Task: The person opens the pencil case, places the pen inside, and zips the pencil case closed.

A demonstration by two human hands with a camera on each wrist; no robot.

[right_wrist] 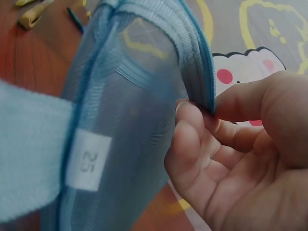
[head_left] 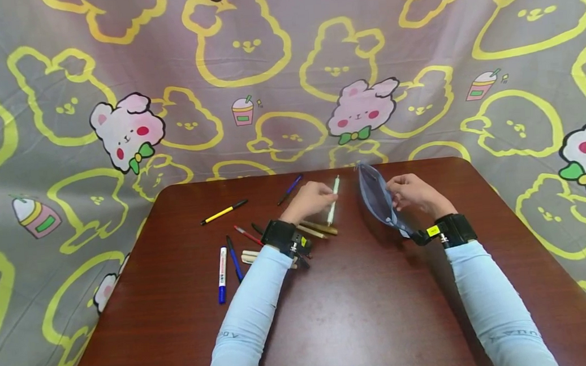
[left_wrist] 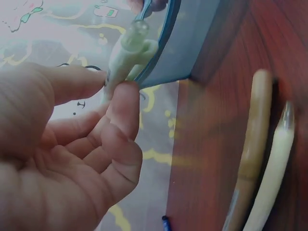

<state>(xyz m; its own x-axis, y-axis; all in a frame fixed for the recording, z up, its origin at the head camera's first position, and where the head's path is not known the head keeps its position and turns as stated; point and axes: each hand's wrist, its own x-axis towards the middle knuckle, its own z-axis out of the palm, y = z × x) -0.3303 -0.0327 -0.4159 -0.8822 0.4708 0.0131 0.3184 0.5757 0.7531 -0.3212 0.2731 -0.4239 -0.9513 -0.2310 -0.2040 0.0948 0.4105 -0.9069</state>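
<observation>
My left hand (head_left: 313, 199) pinches a pale green pen (head_left: 332, 206) between thumb and fingertips, just left of a blue mesh zipper pouch (head_left: 373, 191). Up close in the left wrist view, the pen's clear-ended top (left_wrist: 137, 36) points toward the pouch, whose edge lies right behind it. On the other side, my right hand (head_left: 417, 193) grips the pouch by its zippered rim (right_wrist: 209, 77). The pouch's mouth is spread apart, and a white tag marked 25 (right_wrist: 89, 161) shows on it. Its lower inside cannot be made out.
Beneath and beside my left forearm lie several pens, among them a brown one (head_left: 321, 227), a red one (head_left: 248, 235) and a blue-capped white marker (head_left: 222, 276). A yellow pen (head_left: 223, 212) and a dark blue pen (head_left: 290, 189) lie farther back. A patterned curtain (head_left: 286, 92) hangs behind the table (head_left: 343, 315).
</observation>
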